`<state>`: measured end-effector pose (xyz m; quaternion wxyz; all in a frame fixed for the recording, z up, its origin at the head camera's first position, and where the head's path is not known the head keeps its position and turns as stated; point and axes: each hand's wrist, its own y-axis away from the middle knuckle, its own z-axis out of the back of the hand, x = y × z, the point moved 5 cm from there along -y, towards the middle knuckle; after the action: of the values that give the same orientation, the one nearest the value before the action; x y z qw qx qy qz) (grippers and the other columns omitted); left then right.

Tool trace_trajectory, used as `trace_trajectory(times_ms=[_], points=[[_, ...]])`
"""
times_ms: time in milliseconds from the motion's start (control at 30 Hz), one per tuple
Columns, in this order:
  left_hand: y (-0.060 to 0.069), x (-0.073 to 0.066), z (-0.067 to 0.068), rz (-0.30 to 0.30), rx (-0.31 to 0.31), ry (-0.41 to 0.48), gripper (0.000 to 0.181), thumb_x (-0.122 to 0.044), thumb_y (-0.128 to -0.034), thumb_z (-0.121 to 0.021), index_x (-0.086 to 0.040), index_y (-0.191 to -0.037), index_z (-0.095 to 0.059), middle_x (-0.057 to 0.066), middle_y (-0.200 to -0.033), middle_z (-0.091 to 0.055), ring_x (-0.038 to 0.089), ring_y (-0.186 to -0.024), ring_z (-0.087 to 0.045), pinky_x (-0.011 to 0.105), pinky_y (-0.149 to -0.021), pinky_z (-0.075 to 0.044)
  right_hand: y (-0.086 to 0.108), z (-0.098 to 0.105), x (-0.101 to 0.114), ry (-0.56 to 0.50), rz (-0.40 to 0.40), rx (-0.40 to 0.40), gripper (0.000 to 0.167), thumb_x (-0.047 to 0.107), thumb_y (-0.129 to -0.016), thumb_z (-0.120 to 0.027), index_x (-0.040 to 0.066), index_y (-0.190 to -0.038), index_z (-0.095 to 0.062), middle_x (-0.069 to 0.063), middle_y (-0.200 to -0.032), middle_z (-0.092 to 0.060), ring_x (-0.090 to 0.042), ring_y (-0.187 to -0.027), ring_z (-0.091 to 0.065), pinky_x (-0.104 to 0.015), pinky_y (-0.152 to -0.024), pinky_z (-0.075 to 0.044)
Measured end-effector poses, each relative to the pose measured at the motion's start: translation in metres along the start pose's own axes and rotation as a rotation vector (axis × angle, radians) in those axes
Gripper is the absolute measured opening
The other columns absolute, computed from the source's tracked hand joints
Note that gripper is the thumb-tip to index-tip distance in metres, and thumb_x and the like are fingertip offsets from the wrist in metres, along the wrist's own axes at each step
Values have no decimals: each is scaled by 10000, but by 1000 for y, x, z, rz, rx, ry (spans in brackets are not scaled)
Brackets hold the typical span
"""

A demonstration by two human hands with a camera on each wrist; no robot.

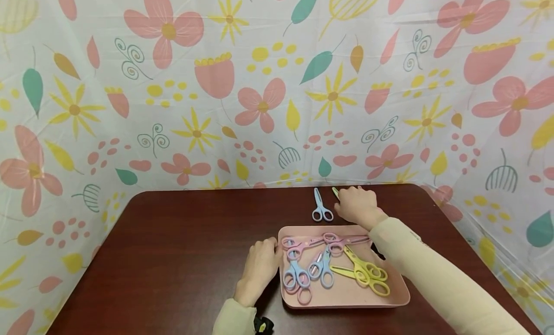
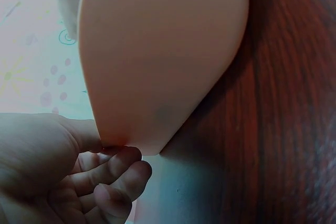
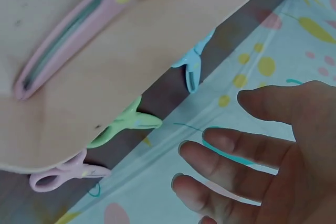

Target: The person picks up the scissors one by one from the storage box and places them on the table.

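My left hand holds the left rim of a pink tray, thumb on one side and curled fingers on the other. Beyond the tray, my right hand reaches over green scissors; its fingers are spread and hold nothing in the right wrist view. Light-blue scissors lie left of them. Pink scissors on the table show in the right wrist view, hidden in the head view.
Inside the tray lie several scissors: pink, blue and yellow. The dark brown table extends to the left of the tray. A flower-patterned sheet hangs behind the table's back edge.
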<state>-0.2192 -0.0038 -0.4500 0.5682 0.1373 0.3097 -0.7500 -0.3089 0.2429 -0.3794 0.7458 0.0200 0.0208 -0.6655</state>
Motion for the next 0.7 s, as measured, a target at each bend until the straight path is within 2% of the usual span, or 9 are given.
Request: trace_trajectory(times_ms=[133, 267, 433, 567, 700], points=[[0, 0, 1, -6, -8, -3, 360, -117, -899, -642, -147, -602, -441, -41, -519, -375, 159, -493, -407, 318, -472, -355, 9, 2, -3, -5, 25, 0, 283, 275, -902, -618, 109, -678, -567, -100, -746, -614, -328, -745, -643, -511, -553, -469], [1, -1, 0, -9, -6, -2, 366, -119, -900, -647, -146, -601, -438, -49, -519, -361, 155, -497, -402, 311, -471, -352, 17, 3, -4, -24, 49, 4, 241, 265, -909, -621, 117, -720, -604, -66, -742, -617, -269, -685, -623, -495, -530, -460], [0, -2, 0, -19, -5, 5, 351, -120, -901, -656, -141, -618, -449, -54, -530, -356, 146, -504, -397, 302, -469, -348, 27, 3, -5, -36, 71, -19, 195, 268, -906, -625, 127, -775, -649, -49, -761, -630, -241, -690, -620, -493, -518, -455], [1, -1, -1, -5, 11, 13, 368, -121, -906, -649, -143, -613, -429, -62, -525, -320, 135, -492, -371, 290, -452, -328, 37, 1, -5, -33, 100, -40, 207, 269, -902, -616, 142, -739, -625, -30, -707, -602, -230, -649, -607, -471, -494, -443], [1, -1, 1, -8, 0, 11, 376, -110, -896, -650, -149, -604, -416, -66, -520, -312, 137, -488, -367, 291, -450, -326, 52, 0, -6, -12, 132, -87, 207, 272, -882, -642, 158, -713, -607, -15, -666, -581, -233, -621, -605, -451, -472, -430]])
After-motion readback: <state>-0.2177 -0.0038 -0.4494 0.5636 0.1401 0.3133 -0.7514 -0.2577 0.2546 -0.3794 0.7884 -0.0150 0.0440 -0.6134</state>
